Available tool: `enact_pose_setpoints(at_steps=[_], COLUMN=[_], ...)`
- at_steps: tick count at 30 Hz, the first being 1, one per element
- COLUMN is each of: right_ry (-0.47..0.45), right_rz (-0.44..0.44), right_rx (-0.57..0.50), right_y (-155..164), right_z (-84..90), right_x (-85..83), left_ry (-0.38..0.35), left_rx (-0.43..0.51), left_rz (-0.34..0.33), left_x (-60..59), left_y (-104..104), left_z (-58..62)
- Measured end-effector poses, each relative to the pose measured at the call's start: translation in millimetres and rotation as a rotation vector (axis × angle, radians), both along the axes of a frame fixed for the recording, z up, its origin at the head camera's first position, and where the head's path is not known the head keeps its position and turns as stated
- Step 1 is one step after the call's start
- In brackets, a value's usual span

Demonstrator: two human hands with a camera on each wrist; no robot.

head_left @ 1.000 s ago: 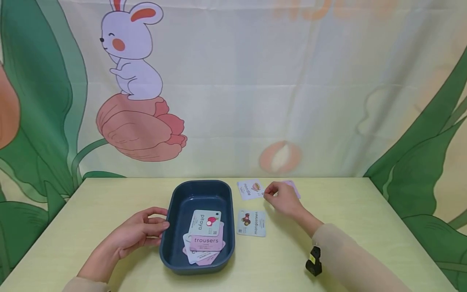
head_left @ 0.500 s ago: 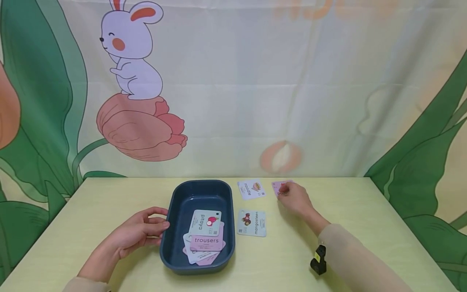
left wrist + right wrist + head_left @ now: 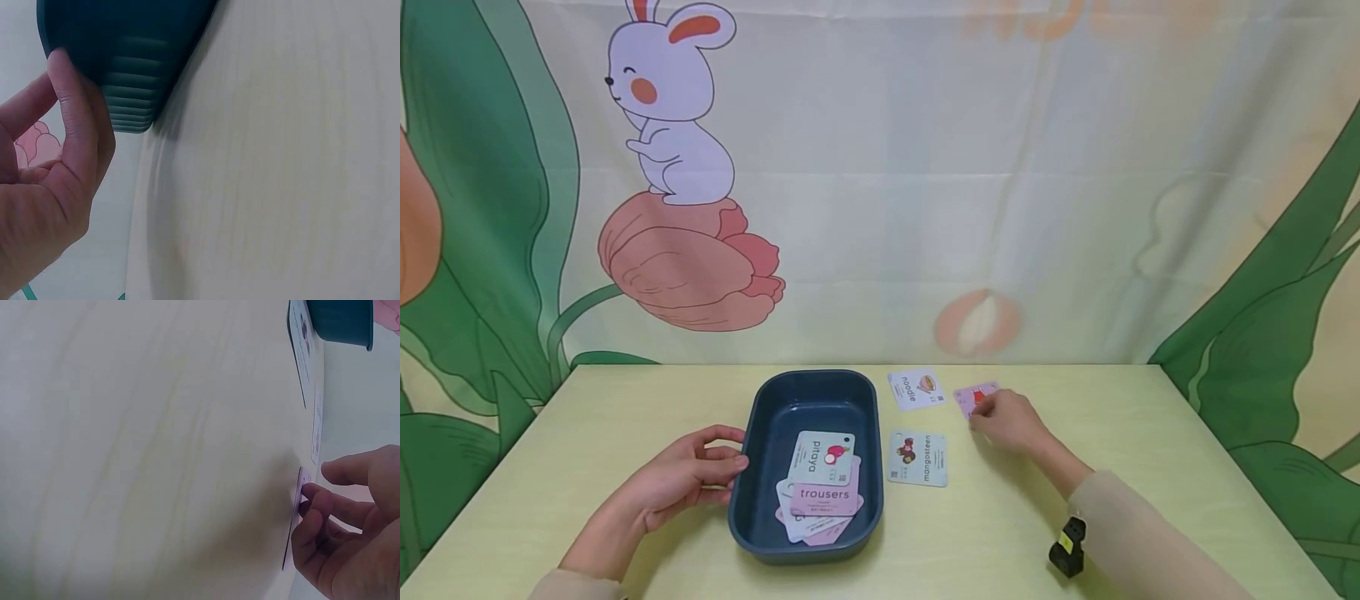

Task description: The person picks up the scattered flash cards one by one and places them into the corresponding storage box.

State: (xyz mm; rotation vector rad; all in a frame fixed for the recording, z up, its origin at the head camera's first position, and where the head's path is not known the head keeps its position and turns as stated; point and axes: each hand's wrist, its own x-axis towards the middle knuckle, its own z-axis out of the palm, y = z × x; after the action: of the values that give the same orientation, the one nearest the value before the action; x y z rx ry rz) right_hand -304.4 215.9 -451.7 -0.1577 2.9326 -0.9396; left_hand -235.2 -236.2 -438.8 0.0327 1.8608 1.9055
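Observation:
A dark blue plastic tub [image 3: 859, 392] holds an overlapping pile of picture cards, with a "pitaya" card [image 3: 809, 454] on top and a "trousers" card [image 3: 824, 498] beneath it. Against the tub's left side, my left hand [image 3: 688, 475] rests its bent fingers at the rim; no fingers show inside. At right, my right hand [image 3: 1011, 423] touches a pink card [image 3: 966, 398] on the table. Its fingertips press the card's face in the right wrist view, and the thumb stands apart above. The hand covers part of the card's print.
Between tub and right hand lie a "noodle" card [image 3: 910, 392] at the back and a "mangosteen" card [image 3: 917, 458] nearer. The pale table [image 3: 1120, 433] ends at a printed cloth backdrop [image 3: 880, 183] with a rabbit and leaves.
My right hand has moved right from beside the noodle card to the pink card, which has shifted slightly nearer to me. My left hand and the tub have stayed put.

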Motion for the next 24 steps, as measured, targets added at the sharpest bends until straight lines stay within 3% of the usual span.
enact_pose_setpoints(at_steps=[7, 13, 17, 24], right_ry=[-0.047, 0.014, 0.012, -0.04], right_rz=[-0.015, -0.067, -0.089, -0.037], right_rx=[-0.009, -0.095, -0.114, -0.072], right_y=[4, 8, 14, 27], right_z=[1.3, 2.3, 4.3, 6.2], right_x=[10.7, 14.5, 6.7, -13.1], left_ry=[0.006, 0.001, 0.001, 0.002], left_rx=[0.003, 0.008, 0.008, -0.008], left_rz=[-0.004, -0.006, -0.004, -0.004], left_x=[-0.1, 0.0, -0.2, -0.8], left_y=[0, -1, 0, 1], left_z=[0.2, 0.0, -0.1, -0.7])
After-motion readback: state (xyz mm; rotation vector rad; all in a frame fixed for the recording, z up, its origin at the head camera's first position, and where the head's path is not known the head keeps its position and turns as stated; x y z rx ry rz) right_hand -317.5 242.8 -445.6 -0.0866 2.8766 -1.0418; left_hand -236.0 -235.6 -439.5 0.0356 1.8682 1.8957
